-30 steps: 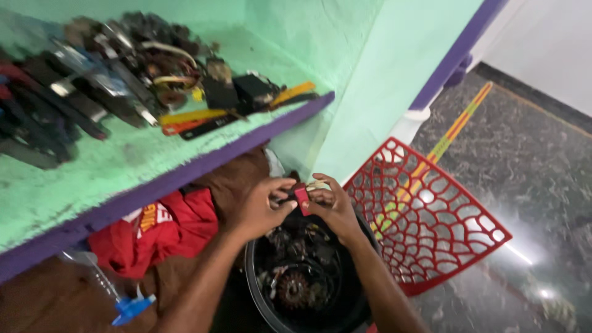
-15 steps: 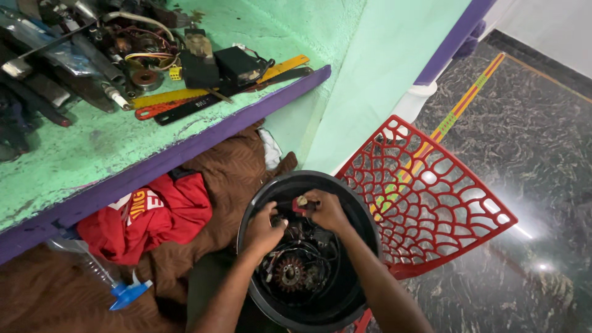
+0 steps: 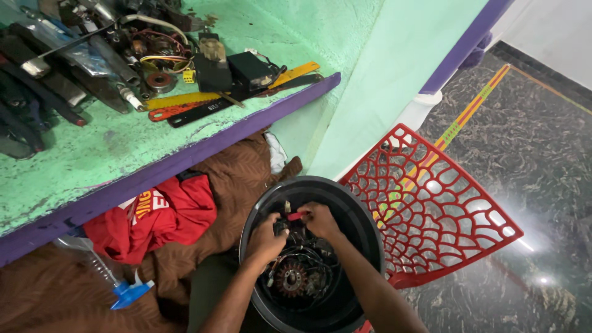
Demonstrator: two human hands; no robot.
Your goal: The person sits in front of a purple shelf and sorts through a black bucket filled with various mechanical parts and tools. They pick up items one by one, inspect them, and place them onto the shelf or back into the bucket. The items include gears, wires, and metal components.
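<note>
1. Both hands are reaching down into a black bucket [image 3: 364,229] that is sitting on the floor, just below the front edge of the green bench [image 3: 92,160].
2. The right hand [image 3: 322,219] is pinching a small red piece [image 3: 296,216] with its fingers closed on it, near the back rim of the bucket.
3. The left hand [image 3: 266,237] is curling closed just beside it, touching the dark parts there (what it is gripping is too small to tell).
4. Lower in the bucket a round coil part [image 3: 290,279] with wires is lying near the bottom.
5. A red plastic chair [image 3: 431,209] is leaning right beside the bucket, on its right side, touching the rim.
6. A red shirt [image 3: 154,216] is lying on a brown cloth [image 3: 234,179] under the bench, left of the bucket.
7. A blue spray top [image 3: 128,293] is lying near the shirt.
8. On the bench, flat yellow, red and black saw blades [image 3: 203,106] are lying near its front edge, with black boxes [image 3: 234,68] and a pile of tools [image 3: 55,55] behind them, toward the back left corner.
</note>
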